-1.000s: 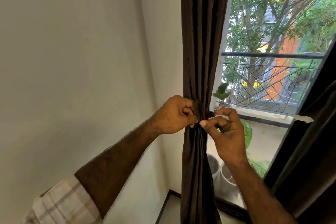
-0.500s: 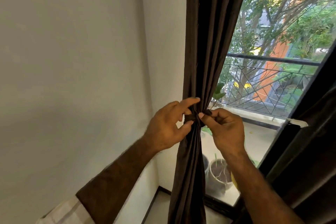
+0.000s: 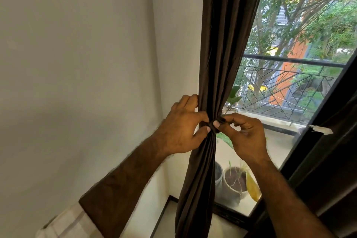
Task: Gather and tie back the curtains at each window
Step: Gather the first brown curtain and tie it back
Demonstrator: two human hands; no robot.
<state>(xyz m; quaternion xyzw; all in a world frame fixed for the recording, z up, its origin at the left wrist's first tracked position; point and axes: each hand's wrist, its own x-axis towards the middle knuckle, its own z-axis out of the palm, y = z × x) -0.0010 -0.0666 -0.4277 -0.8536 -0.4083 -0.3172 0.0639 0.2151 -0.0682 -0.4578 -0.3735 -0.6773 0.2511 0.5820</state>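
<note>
A dark brown curtain point(image 3: 226, 48) hangs in the corner at the window's left side, gathered into a narrow bunch. A dark tie-back band point(image 3: 214, 126) wraps the bunch at its waist. My left hand point(image 3: 182, 127) curls round the gathered curtain from the left, thumb on the band and fingers going behind the cloth. From the right, my right hand point(image 3: 244, 135) pinches the band between thumb and forefinger. A second dark curtain point(image 3: 340, 156) fills the right edge.
A white wall point(image 3: 77, 83) stands close on the left. Through the glass I see a black balcony railing point(image 3: 289, 87), trees, and potted plants point(image 3: 234, 183) on the ledge below. A dark window frame point(image 3: 229, 216) runs along the bottom.
My left hand has opened from a fist and reached its fingers round behind the curtain. My right hand stays pinched at the band. The view has drifted left and slightly down.
</note>
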